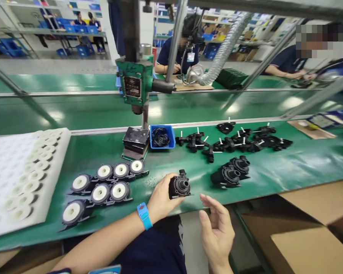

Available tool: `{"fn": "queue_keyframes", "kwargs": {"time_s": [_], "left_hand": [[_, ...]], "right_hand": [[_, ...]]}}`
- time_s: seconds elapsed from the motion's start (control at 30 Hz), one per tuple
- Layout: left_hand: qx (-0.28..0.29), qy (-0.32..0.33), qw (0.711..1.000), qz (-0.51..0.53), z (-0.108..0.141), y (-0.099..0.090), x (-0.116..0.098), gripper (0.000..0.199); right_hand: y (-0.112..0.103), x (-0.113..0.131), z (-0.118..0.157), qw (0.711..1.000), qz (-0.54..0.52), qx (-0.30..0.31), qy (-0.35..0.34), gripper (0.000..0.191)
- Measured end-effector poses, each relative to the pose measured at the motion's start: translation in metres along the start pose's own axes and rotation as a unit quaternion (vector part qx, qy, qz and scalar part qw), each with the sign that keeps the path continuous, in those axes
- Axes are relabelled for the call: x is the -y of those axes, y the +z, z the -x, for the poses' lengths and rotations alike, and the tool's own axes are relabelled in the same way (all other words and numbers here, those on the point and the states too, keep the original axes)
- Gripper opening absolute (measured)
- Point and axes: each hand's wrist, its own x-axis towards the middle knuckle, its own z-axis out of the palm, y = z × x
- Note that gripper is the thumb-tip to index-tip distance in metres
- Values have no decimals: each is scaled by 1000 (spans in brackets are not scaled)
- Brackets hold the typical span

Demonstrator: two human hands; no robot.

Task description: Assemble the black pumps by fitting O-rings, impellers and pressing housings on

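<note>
My left hand (pixel 161 198), with a blue strap on its wrist, is wrapped round a black pump housing (pixel 182 185) near the front edge of the green bench. A round port on the housing faces me and a short spout sticks up on top. Beside it, my right hand (pixel 217 228) is held in the air with fingers apart and nothing in them. Farther right stand two similar pump housings (pixel 231 173). To the left, several black motor bodies (pixel 100 193) with white round rotors lie in rows.
A green press (pixel 135 82) rises behind a stack of black blocks (pixel 135 139). Next to it is a blue bin (pixel 162 137) of black rings. Several black covers (pixel 231 142) with white pins lie at back right. A white foam tray (pixel 53 190) holds white rotors. Cardboard boxes (pixel 311 247) stand below right.
</note>
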Motion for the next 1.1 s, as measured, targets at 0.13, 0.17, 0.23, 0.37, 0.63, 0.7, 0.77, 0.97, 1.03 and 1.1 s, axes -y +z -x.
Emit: {"fn": "queue_keyframes", "kwargs": {"time_s": [0.13,0.17,0.23,0.37,0.63,0.7,0.77,0.97,1.03,1.1], "left_hand": [[47,-6,999,4,-19,28,1,60],[54,2,999,4,-23,35,-1,61],[63,16,998,4,-33,51,-5,62],[72,33,997,7,-57,81,-11,64],[56,11,998,-3,-56,84,-19,110],[65,27,997,-13,-30,64,-19,106],[89,78,992,-46,2,35,-16,95],[-35,201,930,-307,84,-68,2,50],[-135,163,892,-399,100,-98,5,47],[-190,110,860,-461,108,-121,7,48]], "right_hand": [[-11,-3,8,1000,13,-25,4,29],[-13,-4,9,999,15,-31,5,29],[-18,-6,10,999,17,-43,7,29],[-28,-9,9,997,30,-66,11,29],[-35,-1,-11,996,53,-75,-11,28],[-26,1,-31,993,102,-44,-38,26],[-8,-2,-59,983,167,21,-70,29],[72,-28,-132,942,271,189,-62,38],[92,-38,-147,923,316,217,-31,39],[105,-47,-157,903,357,240,0,41]]}}
